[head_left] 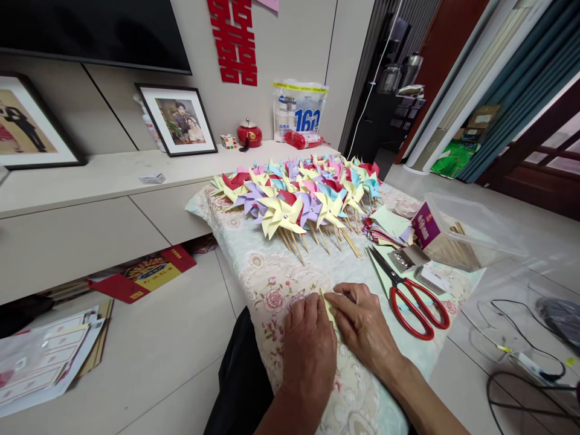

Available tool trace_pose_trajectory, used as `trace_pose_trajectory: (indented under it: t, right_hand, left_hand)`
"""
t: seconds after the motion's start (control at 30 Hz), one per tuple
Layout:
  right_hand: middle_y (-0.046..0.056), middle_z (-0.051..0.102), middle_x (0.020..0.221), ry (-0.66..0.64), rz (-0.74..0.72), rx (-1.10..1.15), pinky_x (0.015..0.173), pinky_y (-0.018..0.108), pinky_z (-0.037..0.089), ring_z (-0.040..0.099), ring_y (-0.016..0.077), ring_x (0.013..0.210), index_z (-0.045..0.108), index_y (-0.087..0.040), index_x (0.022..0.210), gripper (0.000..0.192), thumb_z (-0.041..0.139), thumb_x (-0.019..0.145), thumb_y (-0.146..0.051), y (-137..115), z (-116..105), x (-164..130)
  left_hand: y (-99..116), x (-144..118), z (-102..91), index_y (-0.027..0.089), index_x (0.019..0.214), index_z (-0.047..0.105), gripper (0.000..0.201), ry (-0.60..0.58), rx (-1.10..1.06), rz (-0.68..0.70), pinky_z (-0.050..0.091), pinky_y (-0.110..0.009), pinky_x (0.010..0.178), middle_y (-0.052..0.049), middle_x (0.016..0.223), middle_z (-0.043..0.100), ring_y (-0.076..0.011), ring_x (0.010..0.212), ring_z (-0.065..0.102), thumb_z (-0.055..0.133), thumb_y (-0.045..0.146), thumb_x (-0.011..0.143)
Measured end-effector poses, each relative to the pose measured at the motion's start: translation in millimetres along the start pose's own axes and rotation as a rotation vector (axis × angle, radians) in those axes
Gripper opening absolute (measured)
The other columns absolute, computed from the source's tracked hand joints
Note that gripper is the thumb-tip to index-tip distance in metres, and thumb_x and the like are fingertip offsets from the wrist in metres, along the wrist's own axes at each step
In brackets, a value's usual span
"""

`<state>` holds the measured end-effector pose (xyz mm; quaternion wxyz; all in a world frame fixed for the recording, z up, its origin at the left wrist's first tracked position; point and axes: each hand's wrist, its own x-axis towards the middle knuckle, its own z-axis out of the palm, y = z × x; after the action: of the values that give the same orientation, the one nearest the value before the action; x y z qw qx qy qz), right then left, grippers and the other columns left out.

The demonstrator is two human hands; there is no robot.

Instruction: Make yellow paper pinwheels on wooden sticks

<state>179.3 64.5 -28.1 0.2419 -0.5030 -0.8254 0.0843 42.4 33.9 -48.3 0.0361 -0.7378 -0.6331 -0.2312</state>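
Near the front of the cloth-covered table, my left hand (310, 344) presses down with its fingers together on a pale yellow piece of paper (331, 310). My right hand (362, 320) pinches the same paper from the other side, its thumb and index finger against the edge. Most of the paper is hidden under my hands. Beyond them, many paper pinwheels (284, 216) in yellow, purple, red, pink and blue lie on thin wooden sticks. Red-handled scissors (405, 293) lie to the right of my right hand, partly over green paper.
A small box of metal pins (408, 258) and a stack of coloured paper squares (389, 226) sit on the right. Behind them a clear plastic bin (471, 235) holds sticks. A white cabinet (104, 181) borders the table; cables (512, 326) lie on the floor.
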Motion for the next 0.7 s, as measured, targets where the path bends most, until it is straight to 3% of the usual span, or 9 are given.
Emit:
trace_pose_trajectory:
  t: [0.23,0.37,0.47,0.7]
  right_hand:
    - [0.01,0.062,0.116,-0.031,-0.01,-0.018,0.083,0.046,0.046,0.054,0.0278,0.104,0.068,-0.03,0.124,0.037,0.052,0.095,-0.012,-2,-2,1]
    - [0.009,0.063,0.115,-0.029,-0.013,-0.043,0.082,0.044,0.047,0.055,0.0266,0.102,0.068,-0.031,0.123,0.037,0.054,0.095,-0.012,-4,-4,2]
    - [0.009,0.063,0.114,-0.039,-0.004,-0.048,0.082,0.043,0.047,0.056,0.0264,0.101,0.068,-0.031,0.123,0.036,0.054,0.095,-0.013,-4,-4,3]
    - [0.011,0.064,0.113,0.035,-0.026,-0.034,0.083,0.045,0.045,0.055,0.0279,0.103,0.067,-0.022,0.118,0.029,0.051,0.096,-0.012,-8,-6,-2]
  left_hand:
    - [-2,-1,-0.6,0.01,0.117,0.064,0.035,0.056,-0.11,-0.004,0.055,-0.047,0.085,-0.013,0.114,0.067,-0.0288,0.098,0.058,0.06,0.005,0.083]
    - [-6,-4,-3.6,0.015,0.11,0.068,0.029,0.113,-0.2,0.022,0.055,-0.047,0.088,-0.011,0.114,0.068,-0.0276,0.1,0.058,0.057,0.004,0.086]
    - [-9,-7,-6.7,0.018,0.104,0.07,0.026,0.085,-0.241,0.05,0.055,-0.046,0.086,-0.008,0.114,0.071,-0.0263,0.098,0.059,0.055,0.004,0.088]
    - [-16,-14,-13.3,0.012,0.123,0.065,0.039,-0.044,-0.145,0.203,0.055,-0.05,0.086,-0.006,0.128,0.07,-0.0316,0.108,0.057,0.06,0.01,0.084]
